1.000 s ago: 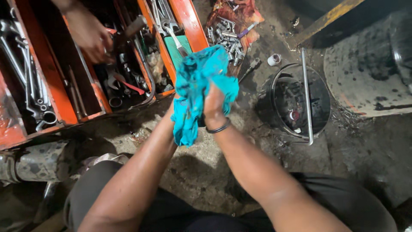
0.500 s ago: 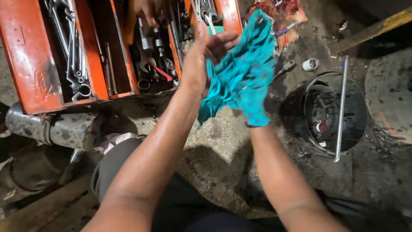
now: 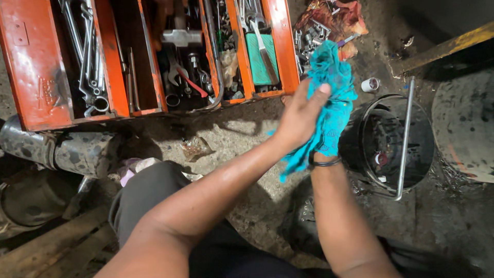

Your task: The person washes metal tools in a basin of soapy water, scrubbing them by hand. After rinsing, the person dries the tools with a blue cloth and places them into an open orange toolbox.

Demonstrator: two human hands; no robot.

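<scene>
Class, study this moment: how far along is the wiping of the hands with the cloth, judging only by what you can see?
Done: nothing looks finished; no cleaned hand shows. In hand: the left hand presses the crumpled turquoise cloth rag over the right hand, which is hidden under it; only its wrist with the black band shows. Left: the rag is not put down, the orange metal toolbox stands open, and the black bucket sits beside it.

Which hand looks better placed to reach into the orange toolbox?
Probably the left hand: it lies outside the teal rag, nearer the orange toolbox. The right hand is wrapped inside the rag, hidden.
</scene>
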